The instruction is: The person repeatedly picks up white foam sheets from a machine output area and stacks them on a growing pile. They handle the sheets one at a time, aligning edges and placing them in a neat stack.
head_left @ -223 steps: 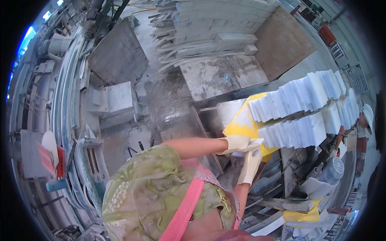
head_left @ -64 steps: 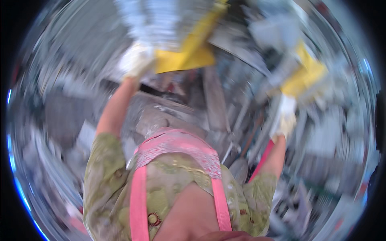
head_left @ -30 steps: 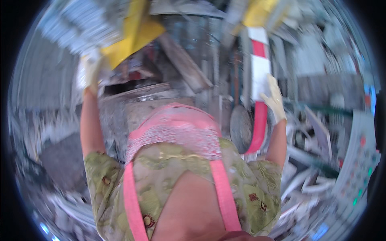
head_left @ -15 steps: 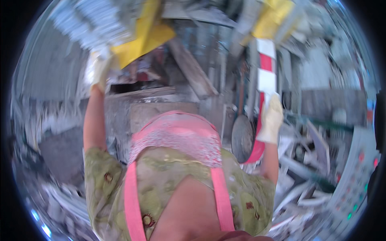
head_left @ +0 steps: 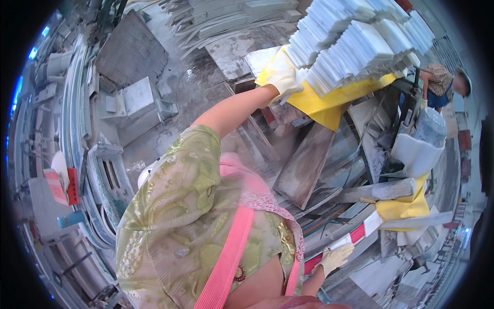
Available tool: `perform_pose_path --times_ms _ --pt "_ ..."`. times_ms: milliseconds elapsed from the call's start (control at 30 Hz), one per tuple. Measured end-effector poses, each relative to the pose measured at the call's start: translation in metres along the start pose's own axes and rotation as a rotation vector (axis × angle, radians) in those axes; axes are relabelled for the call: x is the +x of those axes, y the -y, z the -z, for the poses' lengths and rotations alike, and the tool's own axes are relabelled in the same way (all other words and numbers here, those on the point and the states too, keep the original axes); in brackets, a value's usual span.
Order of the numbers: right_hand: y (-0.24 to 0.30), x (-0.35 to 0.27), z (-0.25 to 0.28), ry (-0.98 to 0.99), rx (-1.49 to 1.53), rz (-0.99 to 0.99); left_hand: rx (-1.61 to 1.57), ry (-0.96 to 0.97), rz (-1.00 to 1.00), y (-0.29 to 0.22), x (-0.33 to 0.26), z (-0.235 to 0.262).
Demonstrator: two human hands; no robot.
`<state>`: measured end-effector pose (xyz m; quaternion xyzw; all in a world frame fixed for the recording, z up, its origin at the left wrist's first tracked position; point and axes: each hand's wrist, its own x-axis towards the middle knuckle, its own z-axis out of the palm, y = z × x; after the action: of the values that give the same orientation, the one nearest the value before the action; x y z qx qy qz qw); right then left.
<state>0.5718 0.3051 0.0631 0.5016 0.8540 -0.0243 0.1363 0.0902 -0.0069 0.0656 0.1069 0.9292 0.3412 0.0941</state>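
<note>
My left hand point(head_left: 284, 82), in a cream glove, is closed at the near left end of a stack of white stone strips point(head_left: 355, 49). Its fingertips are partly hidden, and I cannot make out what they hold. Under the strips and beside that hand lies a yellow sheet point(head_left: 324, 105). At the lower right, my gloved right hand point(head_left: 337, 257) rests with fingers stretched along a red-and-white striped bar point(head_left: 357, 234), not wrapped round it.
Wooden boards point(head_left: 304, 167) stand below the stack. A second yellow sheet point(head_left: 406, 208) hangs at the right beside a white bucket-like container point(head_left: 418, 154). Long pale strips point(head_left: 231, 23) lie on the floor at the back. Another person point(head_left: 440, 85) stands at the far right.
My view has swung left, so the stack and striped bar appear farther right. My left hand remains by the stack, my right by the bar.
</note>
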Motion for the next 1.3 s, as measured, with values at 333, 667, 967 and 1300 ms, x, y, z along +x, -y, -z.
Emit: perform_pose_path --times_ms 333,667,967,1300 --pt "-0.016 0.024 0.000 -0.194 0.203 -0.019 -0.139 0.065 -0.007 0.006 -0.001 0.004" --pt "0.194 0.045 0.012 -0.467 0.397 0.670 -0.230 0.049 -0.205 0.021 -0.004 0.004" --pt "0.474 -0.024 0.017 0.033 1.531 0.727 -0.241 0.211 0.023 0.009 0.000 0.027" --pt "0.462 0.009 -0.013 0.350 1.285 0.917 -0.245 0.115 -0.017 0.014 0.004 0.011"
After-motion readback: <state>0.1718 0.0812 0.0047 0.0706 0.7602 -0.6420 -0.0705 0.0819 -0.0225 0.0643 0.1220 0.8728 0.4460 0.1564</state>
